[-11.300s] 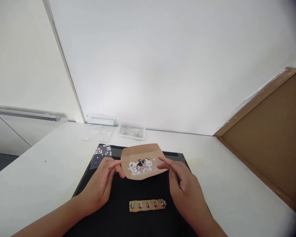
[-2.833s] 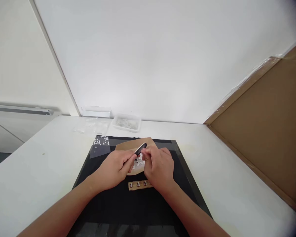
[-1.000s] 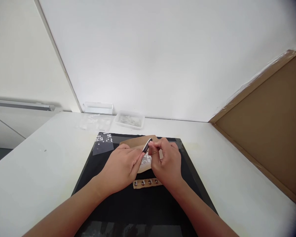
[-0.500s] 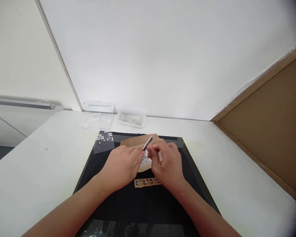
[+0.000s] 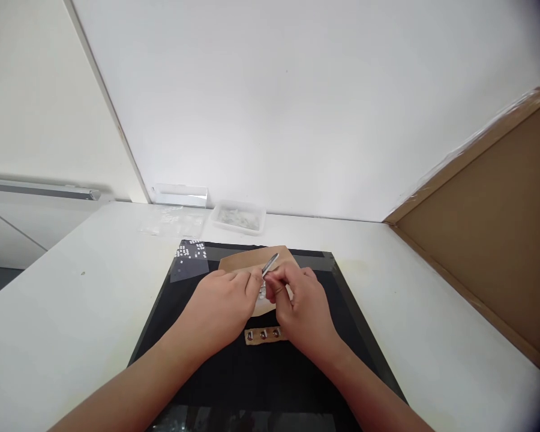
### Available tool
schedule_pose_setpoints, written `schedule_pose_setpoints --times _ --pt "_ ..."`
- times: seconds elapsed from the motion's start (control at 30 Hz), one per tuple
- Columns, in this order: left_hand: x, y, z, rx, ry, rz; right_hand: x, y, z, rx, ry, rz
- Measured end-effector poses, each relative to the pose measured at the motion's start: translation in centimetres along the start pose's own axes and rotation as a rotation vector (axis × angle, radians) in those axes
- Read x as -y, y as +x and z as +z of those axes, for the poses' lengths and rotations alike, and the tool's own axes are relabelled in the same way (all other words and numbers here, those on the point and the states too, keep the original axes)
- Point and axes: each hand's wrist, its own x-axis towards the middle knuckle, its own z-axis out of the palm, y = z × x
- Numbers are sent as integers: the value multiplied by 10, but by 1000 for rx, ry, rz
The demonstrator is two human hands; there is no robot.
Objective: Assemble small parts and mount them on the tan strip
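Observation:
Over the black mat (image 5: 234, 384), my left hand (image 5: 222, 300) is closed on a thin flat piece (image 5: 270, 264), dark with a pale edge, which sticks up tilted to the right from the fingertips. My right hand (image 5: 303, 303) meets it there with thumb and forefinger pinched together; whatever is in that pinch is too small or hidden. Beneath both hands lies a brown paper sheet (image 5: 240, 260), and small whitish bits (image 5: 261, 292) on it show between the fingers. Closer to me rests a tan strip (image 5: 256, 337) bearing several shiny round pieces, its right end covered by my right hand.
A dark sheet with small white labels (image 5: 189, 261) lies at the mat's far left corner. Behind the mat are a clear plastic tray (image 5: 263, 225), thin plastic bags (image 5: 171, 222) and a clear holder (image 5: 180, 195) by the wall. A cardboard panel (image 5: 486, 240) stands at right.
The thin piece in my left hand has turned a little and shows a greyer face. My right hand has shifted slightly down and left, covering more of the strip.

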Motion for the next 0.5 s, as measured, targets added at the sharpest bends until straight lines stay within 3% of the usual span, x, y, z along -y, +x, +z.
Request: schedule_pose_setpoints --times 0.17,0.27,0.4,0.5 --pt "-1 0 -2 15 2 -2 -2 -1 1 -90 -1 41" --pt "0 -3 3 1 -24 2 -2 -1 2 -42 1 17" --pt "-1 -5 10 8 -48 -13 -4 -1 3 -71 62 118" --pt "-2 -4 9 0 -27 -4 -4 -1 3 -27 53 106"
